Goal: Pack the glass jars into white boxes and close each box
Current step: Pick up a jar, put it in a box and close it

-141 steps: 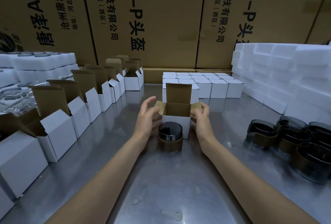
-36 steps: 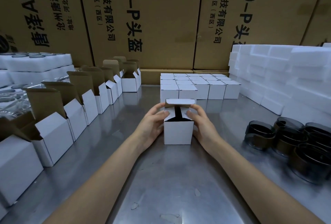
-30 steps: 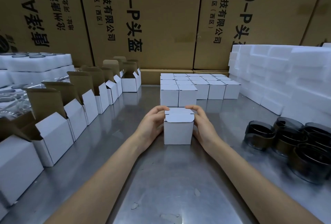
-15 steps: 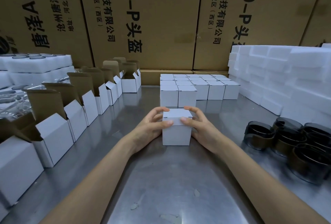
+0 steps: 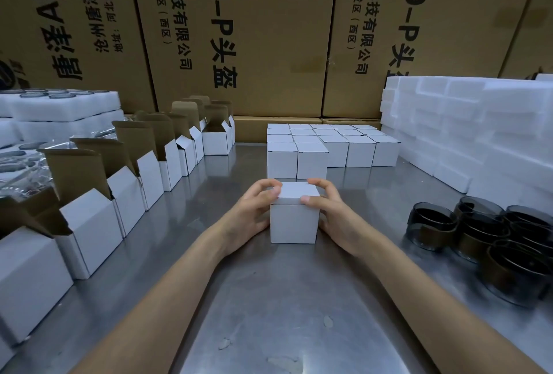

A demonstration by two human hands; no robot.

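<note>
Presently both hands are gripping one white box (image 5: 294,218) mid-table: left hand (image 5: 254,209) and right hand (image 5: 330,212) curling over its lid. Closed boxes (image 5: 329,146) are standing along the far edge; open boxes (image 5: 125,182) left, glass jars (image 5: 490,233) right, awaiting packing.

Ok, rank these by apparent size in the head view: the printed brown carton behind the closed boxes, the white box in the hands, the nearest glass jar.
1. Printed brown carton
2. White box and nearest glass jar: look alike, and the jar is nearer the camera, so unranked.
</note>
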